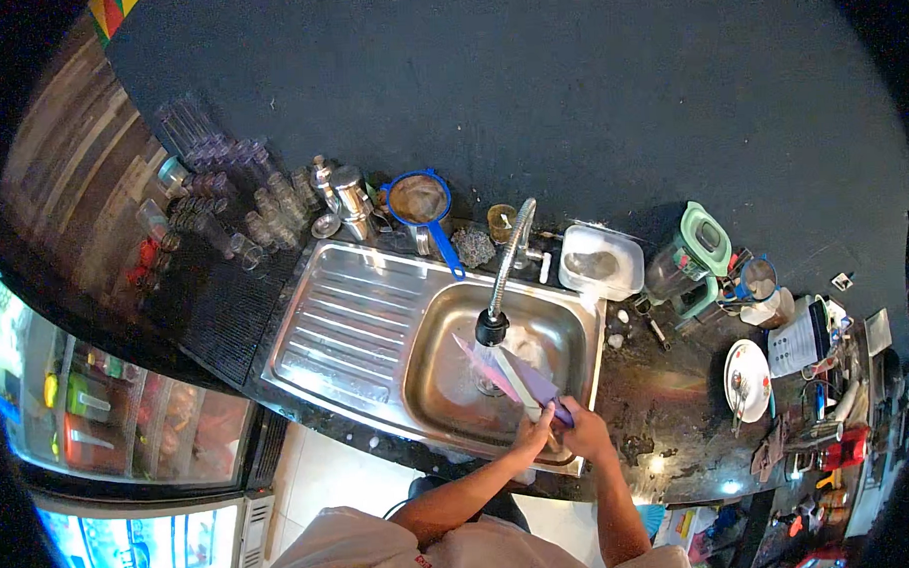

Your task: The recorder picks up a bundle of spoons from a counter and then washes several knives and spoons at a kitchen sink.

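Observation:
Under the faucet's black spray head (492,328), my two hands are close together over the steel sink basin (435,360). My right hand (586,432) grips the purple handle of a purple-bladed knife (536,375). My left hand (533,436) is closed on the lower end of a pink-bladed knife (487,369); its fingers hide the handle. The blades overlap and point up and left across the basin. A pale strip lies between them; I cannot tell whether it is water or another blade. White foam (530,349) lies in the basin.
Left of the basin is a ribbed drainboard (350,318). Behind stand a blue-rimmed strainer (419,199), a steel wool pad (473,246) and a plastic tub (601,260) with suds. Rightwards are a green-lidded pitcher (693,245) and a plate with spoons (747,379). Glasses (272,215) crowd the far left.

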A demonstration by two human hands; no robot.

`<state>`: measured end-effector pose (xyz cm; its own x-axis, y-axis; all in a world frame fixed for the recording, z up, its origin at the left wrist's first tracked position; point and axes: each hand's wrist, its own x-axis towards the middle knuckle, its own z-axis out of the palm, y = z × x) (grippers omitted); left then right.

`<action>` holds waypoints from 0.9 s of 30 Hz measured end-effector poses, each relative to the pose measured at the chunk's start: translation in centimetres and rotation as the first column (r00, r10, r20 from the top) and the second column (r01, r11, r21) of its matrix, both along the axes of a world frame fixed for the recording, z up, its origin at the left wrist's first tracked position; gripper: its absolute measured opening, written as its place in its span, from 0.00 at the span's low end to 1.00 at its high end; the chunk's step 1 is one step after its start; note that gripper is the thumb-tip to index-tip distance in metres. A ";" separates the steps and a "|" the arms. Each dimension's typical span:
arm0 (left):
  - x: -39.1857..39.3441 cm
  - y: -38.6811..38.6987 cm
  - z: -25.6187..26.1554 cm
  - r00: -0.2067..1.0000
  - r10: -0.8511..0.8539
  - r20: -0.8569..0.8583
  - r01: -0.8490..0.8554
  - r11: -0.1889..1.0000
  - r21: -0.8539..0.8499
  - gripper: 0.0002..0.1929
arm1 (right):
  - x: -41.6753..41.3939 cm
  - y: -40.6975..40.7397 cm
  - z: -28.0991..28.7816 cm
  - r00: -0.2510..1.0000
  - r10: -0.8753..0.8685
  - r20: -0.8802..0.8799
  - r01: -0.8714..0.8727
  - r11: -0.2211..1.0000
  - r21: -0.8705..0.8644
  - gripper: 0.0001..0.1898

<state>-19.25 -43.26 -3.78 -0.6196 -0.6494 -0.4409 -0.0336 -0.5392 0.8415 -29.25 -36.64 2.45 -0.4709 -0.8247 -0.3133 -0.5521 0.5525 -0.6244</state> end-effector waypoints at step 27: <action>3.4 -16.7 -2.1 0.799 0.534 -0.275 -0.432 0.829 0.355 0.09 | 5.2 -19.1 -6.2 0.859 -0.196 0.474 0.378 0.867 -0.325 0.15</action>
